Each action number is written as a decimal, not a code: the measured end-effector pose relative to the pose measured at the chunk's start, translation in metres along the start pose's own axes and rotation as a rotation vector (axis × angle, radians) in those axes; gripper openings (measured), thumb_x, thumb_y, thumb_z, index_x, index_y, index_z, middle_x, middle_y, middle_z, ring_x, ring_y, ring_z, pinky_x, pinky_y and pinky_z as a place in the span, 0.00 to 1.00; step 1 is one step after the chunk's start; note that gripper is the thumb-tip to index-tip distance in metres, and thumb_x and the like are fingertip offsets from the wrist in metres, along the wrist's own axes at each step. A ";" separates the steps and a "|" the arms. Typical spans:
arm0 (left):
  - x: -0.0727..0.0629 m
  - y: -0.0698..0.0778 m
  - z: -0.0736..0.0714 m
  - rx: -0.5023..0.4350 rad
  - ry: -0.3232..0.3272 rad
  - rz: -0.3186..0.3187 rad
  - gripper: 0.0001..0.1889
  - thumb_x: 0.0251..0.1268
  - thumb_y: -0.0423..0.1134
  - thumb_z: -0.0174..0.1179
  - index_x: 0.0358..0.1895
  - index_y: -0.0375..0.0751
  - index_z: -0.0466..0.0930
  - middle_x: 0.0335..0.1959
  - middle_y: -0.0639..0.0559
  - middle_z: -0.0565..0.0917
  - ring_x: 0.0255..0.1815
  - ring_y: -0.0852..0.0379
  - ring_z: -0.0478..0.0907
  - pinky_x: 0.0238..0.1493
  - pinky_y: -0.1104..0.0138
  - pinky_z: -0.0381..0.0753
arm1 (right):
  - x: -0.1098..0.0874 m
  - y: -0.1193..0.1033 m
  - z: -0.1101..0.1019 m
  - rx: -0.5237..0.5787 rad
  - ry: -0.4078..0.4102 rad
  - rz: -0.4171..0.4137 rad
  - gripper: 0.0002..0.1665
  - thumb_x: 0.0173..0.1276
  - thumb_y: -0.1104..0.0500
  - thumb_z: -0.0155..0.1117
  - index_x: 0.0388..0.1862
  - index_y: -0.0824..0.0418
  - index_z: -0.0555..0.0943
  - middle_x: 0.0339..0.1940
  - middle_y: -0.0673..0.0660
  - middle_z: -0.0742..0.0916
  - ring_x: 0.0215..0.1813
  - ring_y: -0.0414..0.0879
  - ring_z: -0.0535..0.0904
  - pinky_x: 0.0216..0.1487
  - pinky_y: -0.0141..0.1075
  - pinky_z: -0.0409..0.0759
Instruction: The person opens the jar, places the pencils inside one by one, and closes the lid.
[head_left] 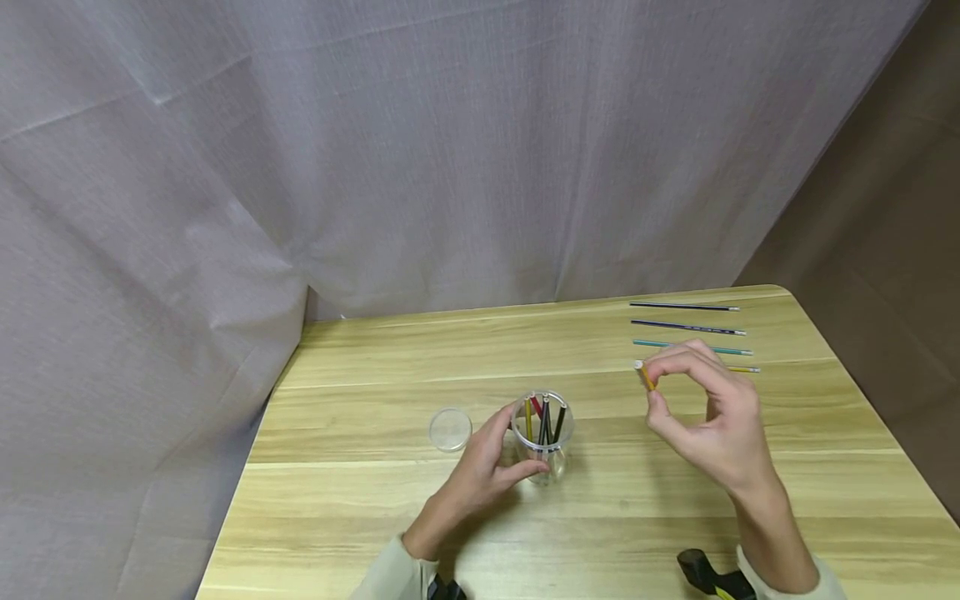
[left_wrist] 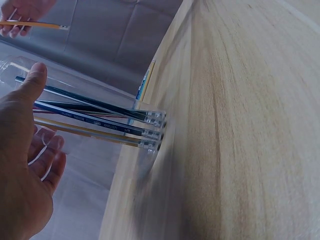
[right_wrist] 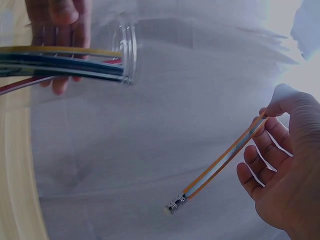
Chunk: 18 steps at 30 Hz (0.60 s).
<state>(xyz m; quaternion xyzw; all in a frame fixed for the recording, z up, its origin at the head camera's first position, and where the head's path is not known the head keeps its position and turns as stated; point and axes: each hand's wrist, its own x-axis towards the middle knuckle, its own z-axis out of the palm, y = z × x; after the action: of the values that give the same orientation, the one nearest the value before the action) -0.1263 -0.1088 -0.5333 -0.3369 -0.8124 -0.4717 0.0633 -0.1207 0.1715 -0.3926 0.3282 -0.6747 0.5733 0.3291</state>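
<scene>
Pencil (right_wrist: 225, 155) with orange sides is held above the surface (head_left: 315, 517), to the right of the clear jar (head_left: 560, 461). It looks light, stiff and smooth, more likely to swivel in a narrow pinch than to bend; a hold near the end away from the eraser seems sound, leaving most of the shaft free. There the right hand (head_left: 731, 433) has its grip closed on it, thumb against index finger, the eraser slanting down, the remaining fingers loosely bent. The left hand (head_left: 483, 467) lies at the jar's left, its grip spread to the jar's width and holding it, thumb on the near side. The jar is probably rigid and slick, steadiest held around its wall; several pencils stand inside. Four more pencils (head_left: 688, 327) lie far right, and a clear disc (head_left: 450, 430) left of the jar.
</scene>
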 end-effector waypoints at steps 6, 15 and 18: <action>0.000 0.000 0.000 -0.001 0.001 0.008 0.50 0.58 0.41 0.80 0.82 0.41 0.61 0.73 0.44 0.76 0.74 0.47 0.74 0.76 0.54 0.74 | 0.006 -0.008 0.008 0.168 0.031 -0.056 0.12 0.44 0.82 0.59 0.31 0.82 0.79 0.35 0.60 0.88 0.47 0.47 0.81 0.56 0.31 0.81; 0.001 0.000 0.000 0.006 0.006 0.021 0.50 0.58 0.41 0.80 0.82 0.40 0.61 0.73 0.43 0.76 0.74 0.47 0.74 0.76 0.53 0.73 | 0.011 -0.016 0.017 0.278 0.044 -0.107 0.09 0.49 0.82 0.65 0.32 0.84 0.79 0.36 0.63 0.88 0.46 0.49 0.82 0.55 0.30 0.84; 0.000 0.000 0.000 0.008 0.007 0.025 0.50 0.58 0.41 0.80 0.82 0.40 0.61 0.73 0.43 0.76 0.74 0.47 0.74 0.76 0.53 0.74 | 0.013 -0.017 0.020 0.288 0.046 -0.120 0.08 0.51 0.80 0.67 0.32 0.83 0.79 0.36 0.64 0.88 0.46 0.49 0.82 0.56 0.31 0.84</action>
<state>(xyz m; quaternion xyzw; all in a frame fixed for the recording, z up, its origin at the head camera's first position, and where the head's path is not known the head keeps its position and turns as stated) -0.1266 -0.1088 -0.5330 -0.3450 -0.8099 -0.4686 0.0733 -0.1151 0.1485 -0.3747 0.3986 -0.5568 0.6508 0.3278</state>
